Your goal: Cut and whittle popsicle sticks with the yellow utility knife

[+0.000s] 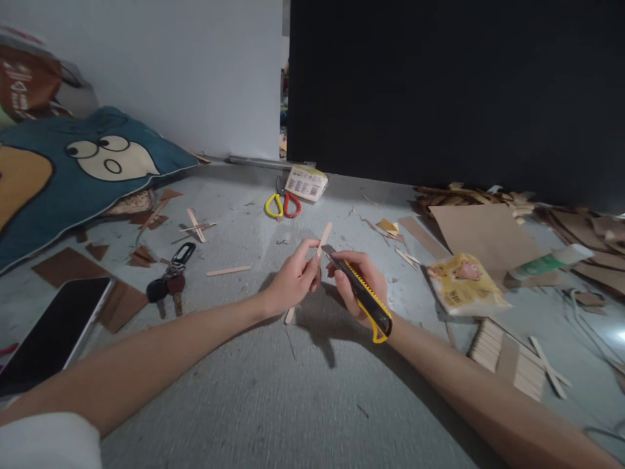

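My left hand (295, 277) is closed around a wooden craft stick (325, 234), whose upper end pokes out above the fingers. In my right hand (364, 277) is a yellow and black utility knife (367, 296), its blade pointing up and left beside the stick. Whether the blade touches the wood I cannot tell. Below my left hand the end of a stick (291, 315) shows; the hand hides whether it belongs to the held one. Another craft stick (228, 271) lies flat on the grey table (273, 404), left of my left hand.
Scissors (283, 205) lie by a small packet (306, 182) at the back. Keys (168, 285), a phone (58, 332) and a blue cushion (88, 172) are on the left. At right are a yellow packet (463, 283), a glue stick (551, 262), bundled craft sticks (508, 358) and cardboard (473, 234).
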### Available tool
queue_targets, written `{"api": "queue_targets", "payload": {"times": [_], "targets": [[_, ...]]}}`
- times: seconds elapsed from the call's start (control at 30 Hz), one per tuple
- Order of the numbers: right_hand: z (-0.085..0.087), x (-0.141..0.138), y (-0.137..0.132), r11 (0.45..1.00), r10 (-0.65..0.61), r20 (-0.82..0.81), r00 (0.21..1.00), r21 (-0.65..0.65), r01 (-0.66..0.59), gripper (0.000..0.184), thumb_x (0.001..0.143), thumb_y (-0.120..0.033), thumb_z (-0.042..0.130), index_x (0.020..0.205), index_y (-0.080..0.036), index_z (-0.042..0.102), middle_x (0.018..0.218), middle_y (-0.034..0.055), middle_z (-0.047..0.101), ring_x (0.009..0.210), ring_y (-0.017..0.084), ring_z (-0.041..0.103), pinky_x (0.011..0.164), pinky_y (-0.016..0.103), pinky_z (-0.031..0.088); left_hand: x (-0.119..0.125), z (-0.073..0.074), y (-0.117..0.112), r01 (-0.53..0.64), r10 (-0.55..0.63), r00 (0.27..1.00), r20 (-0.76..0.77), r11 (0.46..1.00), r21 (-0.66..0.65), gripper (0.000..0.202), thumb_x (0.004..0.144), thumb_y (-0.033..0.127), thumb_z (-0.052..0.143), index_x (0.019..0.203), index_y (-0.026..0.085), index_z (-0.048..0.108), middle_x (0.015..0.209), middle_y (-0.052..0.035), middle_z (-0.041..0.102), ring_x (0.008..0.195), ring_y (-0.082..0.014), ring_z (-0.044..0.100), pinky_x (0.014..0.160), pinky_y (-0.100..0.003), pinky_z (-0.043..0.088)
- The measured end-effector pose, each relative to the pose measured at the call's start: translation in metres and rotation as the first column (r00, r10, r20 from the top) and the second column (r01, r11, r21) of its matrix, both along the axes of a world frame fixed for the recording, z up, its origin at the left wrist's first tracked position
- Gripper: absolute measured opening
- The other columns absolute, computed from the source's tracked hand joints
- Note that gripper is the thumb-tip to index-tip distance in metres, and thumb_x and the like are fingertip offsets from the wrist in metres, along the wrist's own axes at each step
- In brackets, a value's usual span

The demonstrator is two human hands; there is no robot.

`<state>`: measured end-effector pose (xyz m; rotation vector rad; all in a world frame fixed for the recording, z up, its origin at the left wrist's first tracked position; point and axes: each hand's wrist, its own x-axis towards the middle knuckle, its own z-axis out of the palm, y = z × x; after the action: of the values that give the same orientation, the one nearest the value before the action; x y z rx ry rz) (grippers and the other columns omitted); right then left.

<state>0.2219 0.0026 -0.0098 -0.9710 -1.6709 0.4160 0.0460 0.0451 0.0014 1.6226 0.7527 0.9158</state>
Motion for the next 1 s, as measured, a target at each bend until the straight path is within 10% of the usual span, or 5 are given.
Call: {"api": "queue_targets", "payload": {"times": [0.63,1.0], "targets": [[-0.003,0.002,0.012,0.927,0.145,-0.490,0.860,-0.237,-0.291,0.022,0.104,-0.044,0.062,0.117,-0.028,0.068,0.094,0.0026,0.076,0.084,0.019,0.074,0.086,0.041,0.059,-0.002,0.004,0.006,0.130,-0.102,0.985,0.142,0.969,-0.211,0.024,0.105,0.049,0.047,0.109,0.025,0.042,0.051,0.0124,0.046,0.042,-0.0097,0.033,0.045,-0.021,0.026],[0.000,0.006,0.015,0.906,0.155,-0.496,0.854,-0.273,-0.323,0.022,0.101,-0.044,0.065,0.115,-0.028,0.070,0.094,0.0031,0.078,0.082,0.019,0.074,0.085,0.040,0.060,-0.002,-0.002,0.007,0.116,-0.085,0.986,0.141,0.966,-0.231,0.020,0.107,0.046,0.046,0.108,0.026,0.043,0.048,0.0128,0.043,0.039,-0.0092,0.030,0.043,-0.020,0.026]]}}
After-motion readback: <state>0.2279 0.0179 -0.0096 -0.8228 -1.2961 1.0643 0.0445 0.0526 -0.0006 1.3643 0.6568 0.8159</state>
